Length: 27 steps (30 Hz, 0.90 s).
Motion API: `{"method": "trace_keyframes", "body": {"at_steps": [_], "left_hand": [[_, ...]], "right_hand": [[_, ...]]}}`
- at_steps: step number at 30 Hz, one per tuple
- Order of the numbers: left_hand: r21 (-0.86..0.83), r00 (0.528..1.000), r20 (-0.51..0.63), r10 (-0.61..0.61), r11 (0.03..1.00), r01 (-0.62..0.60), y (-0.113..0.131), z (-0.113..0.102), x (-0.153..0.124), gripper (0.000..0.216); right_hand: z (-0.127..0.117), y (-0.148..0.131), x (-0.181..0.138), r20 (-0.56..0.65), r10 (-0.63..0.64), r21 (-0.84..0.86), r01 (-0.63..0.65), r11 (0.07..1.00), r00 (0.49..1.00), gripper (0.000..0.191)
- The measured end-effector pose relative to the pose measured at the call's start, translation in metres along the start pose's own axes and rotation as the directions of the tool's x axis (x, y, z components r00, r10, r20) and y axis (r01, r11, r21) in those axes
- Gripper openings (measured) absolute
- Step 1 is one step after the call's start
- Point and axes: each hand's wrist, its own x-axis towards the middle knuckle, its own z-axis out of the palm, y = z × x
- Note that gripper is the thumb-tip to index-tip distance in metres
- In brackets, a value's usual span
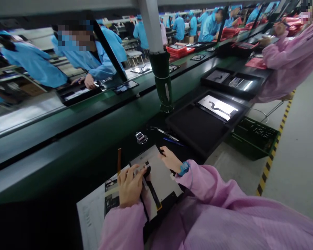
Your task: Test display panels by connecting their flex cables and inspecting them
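Note:
A light grey display panel lies face down before me, a black flat cable with a yellow end running down its back. My left hand rests over the panel's left side, thumb and bent fingers closed at the upper end of that cable; the fingertips partly hide what they pinch. My right hand is closed on the panel's upper right edge. Left of the panel, an opened tablet housing with bare circuitry is partly covered by my left hand and sleeve. An orange-brown flex strip sticks up from it.
Beneath lies a white printed sheet. Beyond are a small metallic part, a white pen-like tool and a blue one. A black tray holds another panel. A green post and crate stand nearby; co-workers sit around.

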Motion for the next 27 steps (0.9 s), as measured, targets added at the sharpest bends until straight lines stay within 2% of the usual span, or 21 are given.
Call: {"method": "trace_keyframes", "body": {"at_steps": [12, 17, 27], "left_hand": [[0.003, 0.999, -0.023, 0.034, 0.999, -0.034, -0.0009, 0.0026, -0.0017, 0.020], [-0.006, 1.000, -0.012, 0.014, 1.000, -0.014, 0.0005, 0.0019, -0.0014, 0.020], [-0.065, 0.995, -0.087, -0.039, 0.997, 0.034, 0.0083, 0.0028, 0.0048, 0.018]], "right_hand": [[0.0002, 0.0042, 0.0073, 0.029, 0.046, -0.021, -0.046, 0.999, 0.999, 0.017], [-0.0003, 0.0041, 0.0071, 0.030, 0.047, -0.031, -0.046, 0.998, 0.998, 0.019], [-0.0036, 0.0049, 0.0087, 0.062, 0.044, -0.019, -0.043, 0.999, 0.997, 0.027]]}}
